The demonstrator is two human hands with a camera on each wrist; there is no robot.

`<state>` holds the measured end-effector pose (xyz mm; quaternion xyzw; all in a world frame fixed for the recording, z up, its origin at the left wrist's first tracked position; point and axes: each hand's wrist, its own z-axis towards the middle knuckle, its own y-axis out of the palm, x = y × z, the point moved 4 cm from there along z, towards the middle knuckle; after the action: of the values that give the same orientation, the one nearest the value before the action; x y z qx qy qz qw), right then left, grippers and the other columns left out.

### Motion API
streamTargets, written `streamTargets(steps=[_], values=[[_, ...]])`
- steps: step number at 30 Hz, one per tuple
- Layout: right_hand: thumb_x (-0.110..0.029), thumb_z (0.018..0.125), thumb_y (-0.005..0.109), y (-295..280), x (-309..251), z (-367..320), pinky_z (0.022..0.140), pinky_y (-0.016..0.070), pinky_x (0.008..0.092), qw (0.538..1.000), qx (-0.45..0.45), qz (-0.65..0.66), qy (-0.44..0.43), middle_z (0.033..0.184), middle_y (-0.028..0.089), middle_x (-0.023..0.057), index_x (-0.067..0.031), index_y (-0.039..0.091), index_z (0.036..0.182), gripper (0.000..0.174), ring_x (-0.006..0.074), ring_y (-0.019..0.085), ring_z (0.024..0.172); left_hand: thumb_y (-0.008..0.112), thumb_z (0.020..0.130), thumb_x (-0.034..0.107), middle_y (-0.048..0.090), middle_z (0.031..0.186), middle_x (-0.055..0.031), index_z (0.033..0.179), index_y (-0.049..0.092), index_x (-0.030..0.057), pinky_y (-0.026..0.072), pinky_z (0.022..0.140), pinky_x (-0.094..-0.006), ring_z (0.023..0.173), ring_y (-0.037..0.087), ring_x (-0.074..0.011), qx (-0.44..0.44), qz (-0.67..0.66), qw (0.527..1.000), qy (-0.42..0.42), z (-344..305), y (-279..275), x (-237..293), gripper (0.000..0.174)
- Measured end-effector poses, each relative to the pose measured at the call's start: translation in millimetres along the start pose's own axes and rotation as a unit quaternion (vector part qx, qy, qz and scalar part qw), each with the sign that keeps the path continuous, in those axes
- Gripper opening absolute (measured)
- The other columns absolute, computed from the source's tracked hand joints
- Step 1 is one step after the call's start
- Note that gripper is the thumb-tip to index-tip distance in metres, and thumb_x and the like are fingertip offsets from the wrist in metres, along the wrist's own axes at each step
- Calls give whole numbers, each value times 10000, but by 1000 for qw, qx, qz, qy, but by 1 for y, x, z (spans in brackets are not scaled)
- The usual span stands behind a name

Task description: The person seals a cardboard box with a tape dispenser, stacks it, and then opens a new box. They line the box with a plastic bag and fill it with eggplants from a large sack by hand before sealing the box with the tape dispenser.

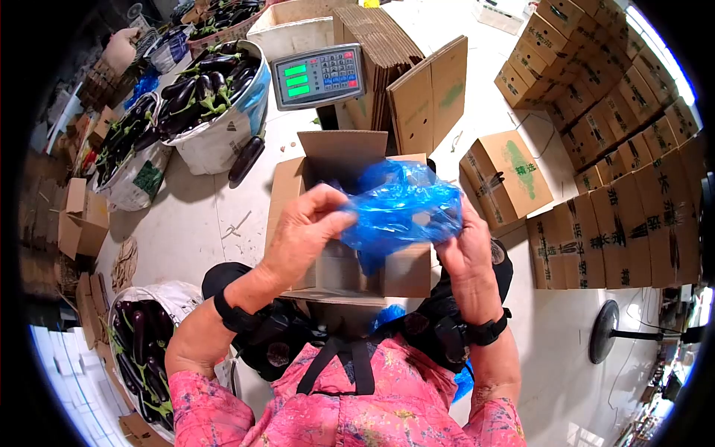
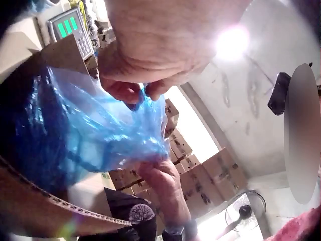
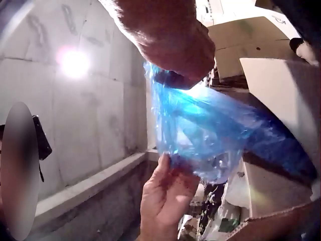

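A crumpled, translucent blue plastic bag (image 1: 402, 205) is stretched between both hands above an open cardboard box (image 1: 342, 276). The left hand (image 1: 302, 231) pinches one side of the bag between thumb and fingers. On the other side, the right hand (image 1: 469, 246) grips the bag's edge, its fingers partly behind the plastic. In the left wrist view the bag (image 2: 95, 130) hangs down from the left hand (image 2: 150, 55). The right wrist view shows the bag (image 3: 210, 130) spread below the right hand (image 3: 170, 40), trailing toward the box.
A scale display (image 1: 319, 76) stands beyond the box, beside stacked flat cardboard (image 1: 376, 45). Eggplants fill a white basket (image 1: 216, 141) and others at the left. A closed carton (image 1: 506, 179) and stacked cartons (image 1: 618, 231) stand at the right, near a fan (image 1: 603, 331).
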<state>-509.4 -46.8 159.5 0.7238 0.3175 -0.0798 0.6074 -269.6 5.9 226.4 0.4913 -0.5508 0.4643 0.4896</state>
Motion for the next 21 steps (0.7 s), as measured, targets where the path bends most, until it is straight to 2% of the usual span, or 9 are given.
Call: streamTargets(steps=[3,5,8,9,11,13,16,19,21], values=[[-194,1052,472,-5,-14,1,791,521,277,994,20,-109,14,1220,655,67,-41,552,1330,328,125,653,921,603,964,100,635,872,4,1012,614,67,488,768,-234,804,590,-82,57,-82,994,40,4,-26,-4,60],[-234,1015,546,-3,-17,-5,779,500,257,960,-77,-265,54,1238,649,72,-48,610,1243,302,95,641,929,571,1004,139,664,945,-20,1069,573,83,527,753,-288,837,628,-113,64,-186,979,58,6,-52,-8,86],[-225,831,759,23,-21,-25,795,475,262,834,-202,-493,147,971,652,16,-26,649,1059,322,94,585,908,537,996,93,624,893,-8,1069,573,61,522,720,-252,775,593,-83,86,-299,949,47,-3,-77,6,87],[-188,832,757,32,-25,-28,802,471,255,745,-210,-631,60,974,655,19,-17,649,1067,311,94,585,903,536,1000,104,586,834,16,1055,572,72,500,652,-218,738,565,-55,136,-257,955,51,-8,-80,13,73],[-135,851,736,36,-29,-27,807,466,244,686,-159,-710,-7,961,655,19,-6,644,1069,269,94,586,890,549,994,108,567,811,28,1040,571,74,460,618,-192,712,543,-39,132,-188,973,25,-22,-83,32,61],[-97,898,678,28,-36,-15,782,469,238,796,-104,-596,8,917,636,5,-13,635,1023,157,86,583,863,586,978,129,542,775,50,1023,570,69,373,563,-154,667,497,-11,72,-106,992,7,-33,-89,39,77],[-97,889,667,19,-42,-7,769,459,234,857,-86,-508,-12,887,622,-8,-21,635,981,124,70,567,841,573,980,151,523,744,41,974,579,58,356,549,-185,650,466,-16,-46,86,992,-77,-38,-95,34,93],[-131,885,672,11,-35,-2,757,452,227,819,-116,-551,112,857,614,-18,-27,644,953,127,67,560,828,559,983,150,516,736,33,948,579,46,376,565,-204,649,473,-36,-13,205,977,-66,-27,-114,28,112],[-165,902,651,3,-31,4,723,437,222,764,-136,-626,73,835,616,-21,-7,647,951,165,72,545,797,558,977,148,546,749,13,956,576,24,427,599,-230,672,514,-55,16,255,967,4,-12,-134,22,128]])
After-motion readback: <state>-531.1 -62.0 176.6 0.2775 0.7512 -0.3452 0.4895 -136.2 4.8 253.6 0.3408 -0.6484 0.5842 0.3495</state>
